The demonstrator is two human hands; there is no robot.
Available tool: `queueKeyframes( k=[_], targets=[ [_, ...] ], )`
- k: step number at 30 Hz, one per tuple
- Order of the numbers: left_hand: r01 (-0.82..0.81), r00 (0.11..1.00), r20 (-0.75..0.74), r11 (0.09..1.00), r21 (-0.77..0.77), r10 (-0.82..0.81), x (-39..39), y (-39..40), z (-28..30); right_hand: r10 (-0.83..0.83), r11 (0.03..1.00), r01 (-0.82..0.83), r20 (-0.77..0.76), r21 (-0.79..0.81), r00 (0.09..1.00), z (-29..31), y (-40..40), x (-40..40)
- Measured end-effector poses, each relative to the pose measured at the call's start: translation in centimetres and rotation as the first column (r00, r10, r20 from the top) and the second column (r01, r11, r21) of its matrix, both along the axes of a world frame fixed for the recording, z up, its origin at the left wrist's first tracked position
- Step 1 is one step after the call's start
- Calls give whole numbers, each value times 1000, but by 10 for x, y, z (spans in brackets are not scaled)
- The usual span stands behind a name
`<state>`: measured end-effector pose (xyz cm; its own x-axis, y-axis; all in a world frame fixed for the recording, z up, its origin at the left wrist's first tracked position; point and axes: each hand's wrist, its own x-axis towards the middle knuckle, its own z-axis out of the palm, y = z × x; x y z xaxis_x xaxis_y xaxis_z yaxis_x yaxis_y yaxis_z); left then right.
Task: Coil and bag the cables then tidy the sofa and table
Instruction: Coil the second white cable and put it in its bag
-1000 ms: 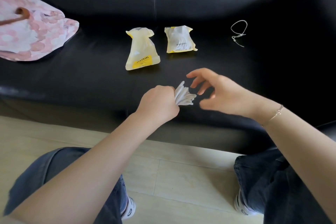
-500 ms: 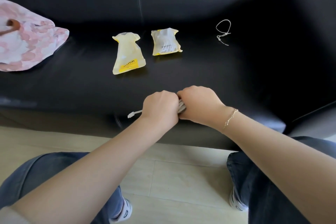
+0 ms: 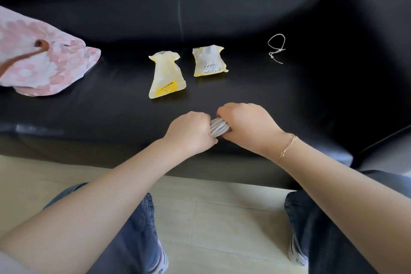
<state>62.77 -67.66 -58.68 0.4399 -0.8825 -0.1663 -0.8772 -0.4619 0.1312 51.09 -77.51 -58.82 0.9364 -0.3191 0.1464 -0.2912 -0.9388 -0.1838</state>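
Note:
A coiled white cable (image 3: 219, 127) sits bunched between both fists just above the front edge of the black sofa seat (image 3: 100, 104). My left hand (image 3: 190, 132) grips its left end and my right hand (image 3: 249, 124) grips its right end, so only a short band of strands shows. Two yellow-edged plastic bags lie further back on the seat: a taller one (image 3: 165, 74) and a shorter one (image 3: 209, 60) to its right. A thin white tie string (image 3: 277, 48) lies looped at the back right.
A pink floral cloth bag (image 3: 44, 62) with a brown strap (image 3: 24, 56) lies at the left of the seat. The sofa armrest (image 3: 367, 40) rises on the right. Pale floor tiles (image 3: 218, 218) and my jeans-clad knees fill the foreground.
My right hand came from open beside the cable to gripping the bundle next to my left hand. The loose cable end that stuck out left of my left hand is now out of sight.

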Motion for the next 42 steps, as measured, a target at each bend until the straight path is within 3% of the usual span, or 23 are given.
queueKeyframes(
  k=[4, 7, 11, 16, 21, 26, 35, 42],
  targets=[
    [40, 985, 168, 997, -59, -30, 7, -11, 6, -99, 986, 100, -11, 136, 995, 7, -16, -7],
    [72, 950, 311, 994, -86, -42, 21, -21, 14, -225, 962, 241, -129, 125, 966, 13, -40, -16],
    [73, 917, 398, 992, -100, -27, 33, -34, 7, -346, 916, 368, -149, 160, 926, 4, -67, -10],
    [-101, 976, 191, 995, -26, 104, 31, -55, -13, -464, 850, 481, -125, 214, 877, -17, -91, 6],
    [-147, 986, 82, 989, 6, 146, 32, -77, -22, -567, 802, 554, -8, 224, 824, -42, -131, 21],
    [-208, 977, -38, 978, 15, 208, 48, -89, -31, -653, 718, 654, -94, 236, 751, -71, -176, 30],
    [-225, 966, -121, 973, 50, 229, 56, -104, -36, -650, 713, 669, -158, 210, 743, -75, -219, 68],
    [-204, 966, -154, 978, 47, 208, 58, -99, -34, -554, 805, 573, -149, 154, 819, -76, -195, 52]
  ],
)
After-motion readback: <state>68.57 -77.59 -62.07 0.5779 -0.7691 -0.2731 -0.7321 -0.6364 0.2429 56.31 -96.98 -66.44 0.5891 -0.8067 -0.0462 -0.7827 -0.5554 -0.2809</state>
